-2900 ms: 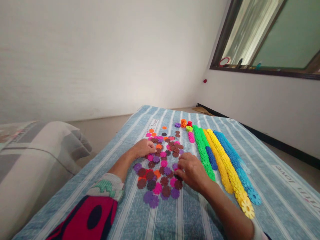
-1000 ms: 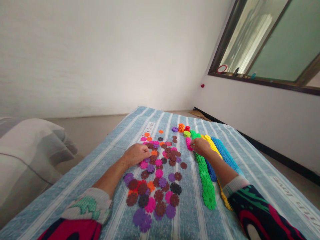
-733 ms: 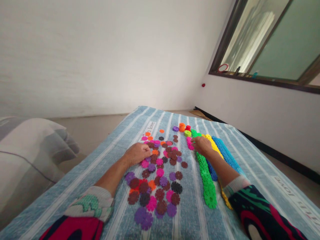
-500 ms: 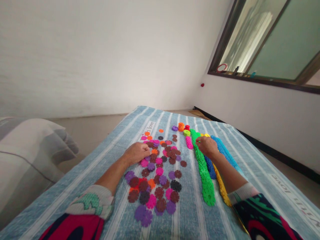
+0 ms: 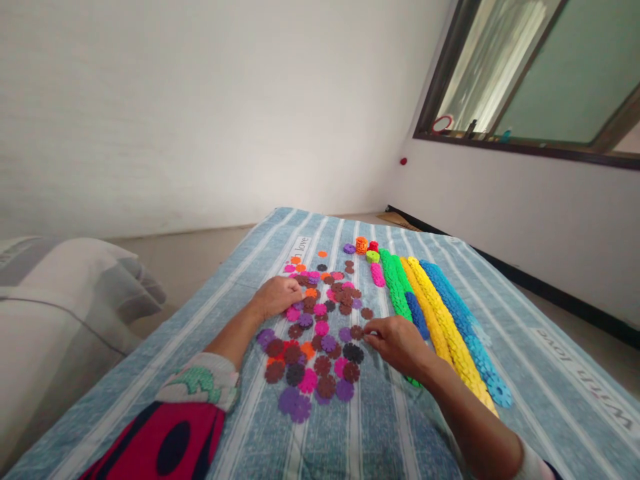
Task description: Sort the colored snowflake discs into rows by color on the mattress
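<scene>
Flat, notched, flower-shaped plastic discs in brown, pink, purple, orange and black lie scattered over the striped cloth (image 5: 260,440). At the left edge of this spread is my left hand (image 5: 277,297), fingers curled together beside an orange disc (image 5: 311,293); whatever they hold is hidden. My right hand (image 5: 397,341) reaches in from the right with thumb and forefinger pinched at the edge of a brown disc (image 5: 357,332), which still lies beside a purple disc (image 5: 345,335). Under the right wrist and forearm, the near end of the green row (image 5: 397,290) is partly covered.
Right of the green row lie a short dark blue row (image 5: 416,316), yellow rows (image 5: 440,310) and a blue row (image 5: 463,327). Short stacks in orange (image 5: 361,245), purple (image 5: 349,249), lime (image 5: 373,256) and pink (image 5: 377,274) stand farther back. White draped fabric (image 5: 75,320) is at left.
My right hand has moved left and nearer, from above the green row to the brown disc. My left hand stays at the scattered discs. The view has shifted slightly.
</scene>
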{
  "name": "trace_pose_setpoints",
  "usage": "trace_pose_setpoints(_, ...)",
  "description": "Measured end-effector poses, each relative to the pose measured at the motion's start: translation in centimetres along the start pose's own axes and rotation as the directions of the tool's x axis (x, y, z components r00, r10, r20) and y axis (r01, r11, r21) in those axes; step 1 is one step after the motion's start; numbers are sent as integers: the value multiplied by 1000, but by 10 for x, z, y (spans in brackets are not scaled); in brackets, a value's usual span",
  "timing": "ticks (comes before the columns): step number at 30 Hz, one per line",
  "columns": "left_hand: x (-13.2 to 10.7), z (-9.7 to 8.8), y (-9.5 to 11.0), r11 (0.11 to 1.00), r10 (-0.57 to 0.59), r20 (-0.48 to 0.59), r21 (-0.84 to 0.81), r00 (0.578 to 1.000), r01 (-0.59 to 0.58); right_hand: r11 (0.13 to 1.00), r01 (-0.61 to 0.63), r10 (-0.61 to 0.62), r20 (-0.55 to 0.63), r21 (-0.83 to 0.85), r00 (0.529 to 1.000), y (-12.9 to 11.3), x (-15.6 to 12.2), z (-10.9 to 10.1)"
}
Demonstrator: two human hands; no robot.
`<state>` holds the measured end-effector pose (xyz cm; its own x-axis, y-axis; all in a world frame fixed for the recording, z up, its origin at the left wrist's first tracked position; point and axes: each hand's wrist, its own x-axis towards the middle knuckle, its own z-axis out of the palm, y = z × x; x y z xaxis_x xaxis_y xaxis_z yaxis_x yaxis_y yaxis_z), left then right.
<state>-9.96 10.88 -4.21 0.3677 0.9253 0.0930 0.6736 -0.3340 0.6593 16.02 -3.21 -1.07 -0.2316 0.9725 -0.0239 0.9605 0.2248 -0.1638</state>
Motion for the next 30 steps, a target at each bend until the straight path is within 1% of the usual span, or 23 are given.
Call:
trace_pose_setpoints(4, 0, 0, -1, 1000, 10, 8, 4, 1000, -10, 999, 29, -29, 17, 16, 999, -7, -3, 4)
trace_pose_setpoints(11, -2, 0, 4, 1000, -9, -10, 11, 1000, 9, 999, 37, -36, 29, -27, 999, -23, 0, 4)
trace_pose_setpoints(16, -3, 3, 4, 1000, 15, -17, 10, 1000, -15, 999, 45, -43, 48, -29, 998, -28, -1, 7)
trace_pose_setpoints(22, -3, 4, 2, 1000, 5, -19, 0, 1000, -5, 995, 101, -100, 87, -17, 991, -35, -6, 5)
trace_pose_setpoints(25, -3, 5, 2, 1000, 4, -18, -2, 1000, -4, 987, 140, -131, 110, -77, 985, -41, -8, 7)
trace_pose_setpoints(28, -3, 5, 1, 1000, 9, -21, 5, 1000, -9, 978, 140, -124, 109, -152, 986, -45, -9, 12)
trace_pose_setpoints(30, -2, 5, 1, 1000, 8, -19, 10, 1000, -8, 976, 147, -131, 108, -158, 986, -46, -10, 15)
